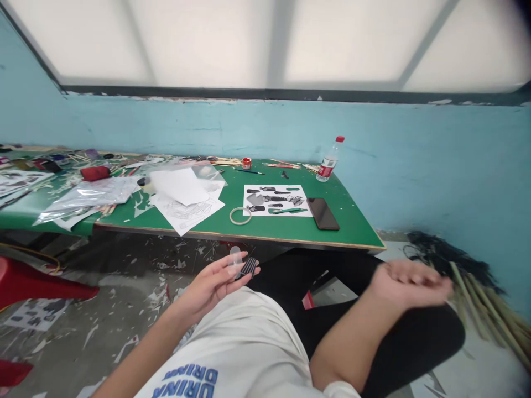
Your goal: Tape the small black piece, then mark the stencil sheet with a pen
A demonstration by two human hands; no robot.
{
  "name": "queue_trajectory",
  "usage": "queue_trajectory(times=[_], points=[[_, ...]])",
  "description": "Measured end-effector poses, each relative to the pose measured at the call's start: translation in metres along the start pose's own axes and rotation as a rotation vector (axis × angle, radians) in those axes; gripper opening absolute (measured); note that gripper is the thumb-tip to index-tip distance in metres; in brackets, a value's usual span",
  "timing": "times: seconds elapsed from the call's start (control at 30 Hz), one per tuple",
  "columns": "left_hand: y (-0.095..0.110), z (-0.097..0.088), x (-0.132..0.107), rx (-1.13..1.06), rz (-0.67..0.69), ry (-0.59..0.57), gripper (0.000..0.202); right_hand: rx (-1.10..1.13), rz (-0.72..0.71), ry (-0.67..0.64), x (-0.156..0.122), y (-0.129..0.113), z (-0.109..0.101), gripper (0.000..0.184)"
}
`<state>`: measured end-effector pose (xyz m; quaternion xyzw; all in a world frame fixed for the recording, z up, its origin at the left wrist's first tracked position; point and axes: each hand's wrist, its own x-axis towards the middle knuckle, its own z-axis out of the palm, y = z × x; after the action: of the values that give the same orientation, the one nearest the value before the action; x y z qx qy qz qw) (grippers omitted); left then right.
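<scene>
Over my lap, in front of the table edge, my left hand [222, 279] grips a small black piece with pale stripes [249, 267] by its fingertips. Between the same fingers sits a translucent, rounded strip [235, 255], whose kind I cannot make out. My right hand [410, 282] is raised over my right knee, somewhat blurred. Its fingers are curled in, and what they may hold is hidden. On the table ahead lie a printed sheet [296, 193] with black shapes, a green cutter knife [286, 210] upon it, and a roll of tape [240, 216].
A dark phone [323, 214] lies by the table's right end, with a red-capped bottle [327, 163] behind it. Papers [182, 188], plastic bags [89, 196] and a small red paint jar [246, 163] are farther left. A red stool [37, 282] stands on the scrap-strewn floor.
</scene>
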<state>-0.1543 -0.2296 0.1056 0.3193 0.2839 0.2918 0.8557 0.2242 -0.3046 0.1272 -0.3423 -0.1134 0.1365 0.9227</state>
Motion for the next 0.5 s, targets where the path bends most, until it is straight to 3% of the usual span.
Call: queue_trajectory(times=[0.13,0.2,0.27,0.37,0.5], points=[[-0.003,0.005,0.001,0.004,0.026,0.009,0.053,-0.310,0.125,-0.634,-0.056,0.055,0.025,0.022],[-0.004,0.006,0.001,0.009,0.037,0.017,0.051,-0.433,0.175,-0.953,-0.088,0.070,0.040,0.016],[-0.005,0.006,0.002,0.014,0.049,0.033,0.048,-0.494,0.170,-1.166,-0.115,0.076,0.050,0.012],[-0.005,0.006,0.006,0.024,0.068,0.059,0.043,-0.553,0.120,-1.289,-0.137,0.079,0.056,0.009],[-0.006,0.005,0.010,0.032,0.099,0.086,0.035,-0.589,0.079,-1.305,-0.143,0.084,0.054,0.015]])
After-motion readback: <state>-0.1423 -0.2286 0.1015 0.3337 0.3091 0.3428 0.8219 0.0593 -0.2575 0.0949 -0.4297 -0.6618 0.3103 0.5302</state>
